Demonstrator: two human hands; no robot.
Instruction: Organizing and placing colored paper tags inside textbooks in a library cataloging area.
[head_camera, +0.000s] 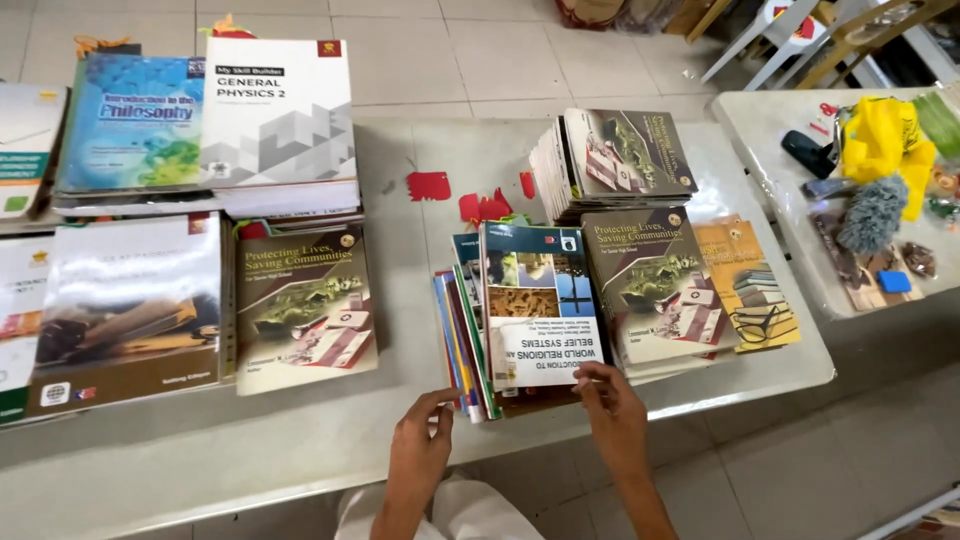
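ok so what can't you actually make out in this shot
Head view only:
- Books under the blue-and-tan top book: covers hidden by it.
- Left hand fingertips: tucked behind the fanned book edges.
- Far-left book stacks: cut off by the frame edge.
- Small items on the right-hand white table: too blurred to identify.

Pale tiled floor (480, 60) lies behind two white tables (300, 450), white chair legs (760, 45) beyond.
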